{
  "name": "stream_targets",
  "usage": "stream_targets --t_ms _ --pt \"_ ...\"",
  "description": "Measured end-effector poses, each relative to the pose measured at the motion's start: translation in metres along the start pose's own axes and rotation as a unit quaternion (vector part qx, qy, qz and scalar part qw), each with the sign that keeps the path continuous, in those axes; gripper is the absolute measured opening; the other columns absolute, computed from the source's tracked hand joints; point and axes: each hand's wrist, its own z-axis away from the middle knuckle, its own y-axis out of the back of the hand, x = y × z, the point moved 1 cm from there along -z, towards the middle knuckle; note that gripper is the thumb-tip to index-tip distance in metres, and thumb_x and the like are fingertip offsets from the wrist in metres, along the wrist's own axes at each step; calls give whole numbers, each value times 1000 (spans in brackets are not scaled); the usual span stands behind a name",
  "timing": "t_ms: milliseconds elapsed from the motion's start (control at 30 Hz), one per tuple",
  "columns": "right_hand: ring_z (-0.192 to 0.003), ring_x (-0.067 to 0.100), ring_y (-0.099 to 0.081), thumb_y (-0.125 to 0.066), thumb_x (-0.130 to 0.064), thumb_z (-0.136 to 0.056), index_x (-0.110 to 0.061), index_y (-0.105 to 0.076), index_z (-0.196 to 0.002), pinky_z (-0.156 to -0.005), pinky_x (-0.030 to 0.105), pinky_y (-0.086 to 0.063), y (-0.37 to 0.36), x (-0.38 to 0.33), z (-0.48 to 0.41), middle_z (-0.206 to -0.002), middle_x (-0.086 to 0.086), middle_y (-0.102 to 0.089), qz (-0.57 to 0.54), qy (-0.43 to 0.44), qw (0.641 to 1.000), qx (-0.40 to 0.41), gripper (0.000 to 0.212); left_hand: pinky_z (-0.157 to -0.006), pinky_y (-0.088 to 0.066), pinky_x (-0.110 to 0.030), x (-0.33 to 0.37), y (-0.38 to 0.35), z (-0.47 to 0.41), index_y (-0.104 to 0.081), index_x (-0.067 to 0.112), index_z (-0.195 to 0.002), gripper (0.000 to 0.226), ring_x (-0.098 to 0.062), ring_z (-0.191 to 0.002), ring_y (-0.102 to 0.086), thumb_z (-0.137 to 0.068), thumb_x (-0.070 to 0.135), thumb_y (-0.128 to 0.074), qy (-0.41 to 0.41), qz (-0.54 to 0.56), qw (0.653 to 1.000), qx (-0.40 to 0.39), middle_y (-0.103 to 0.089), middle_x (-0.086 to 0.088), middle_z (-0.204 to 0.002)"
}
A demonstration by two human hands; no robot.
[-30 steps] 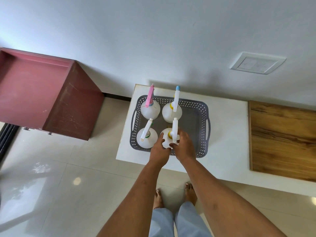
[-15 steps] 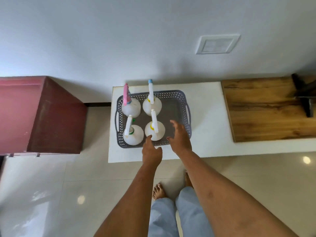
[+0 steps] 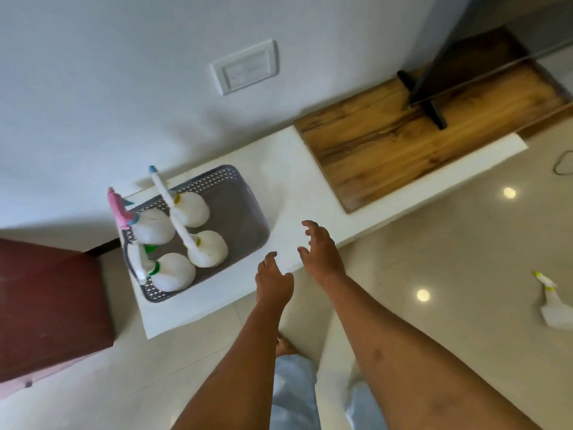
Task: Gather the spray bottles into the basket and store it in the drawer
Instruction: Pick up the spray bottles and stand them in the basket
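Currently: grey basket sits on the white table, towards its left end. Four spray bottles stand upright inside, filling the basket's left part. A fifth spray bottle lies on the floor tiles, far right, well apart. Left hand hovers at the table's front edge, near the basket; right hand above the tabletop. Both empty, fingers apart, loosely bent.
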Motion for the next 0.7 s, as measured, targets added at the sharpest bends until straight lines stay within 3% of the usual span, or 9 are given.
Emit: stream_targets --t_ms 267,700 --pt "-119 25 -51 -50 -9 -90 -20 -40 -135 -96 37 -47 89 120 46 -131 6 -52 -48 -65 996 40 47 -111 -34 -38 55 -122 60 -34 17 -143 59 -27 -139 -34 -88 11 -55 -65 -92 990 -86 -34 -9 -150" --pt "-113 23 -57 -52 -11 -90 -19 -45 -131 -94 34 -48 290 389 178 -123 6 -59 -111 -198 967 114 42 -111 -37 -40 161 -398 234 -43 18 -138 50 -28 -137 -34 -89 13 -53 -161 -211 940 -214 -33 -11 -149"
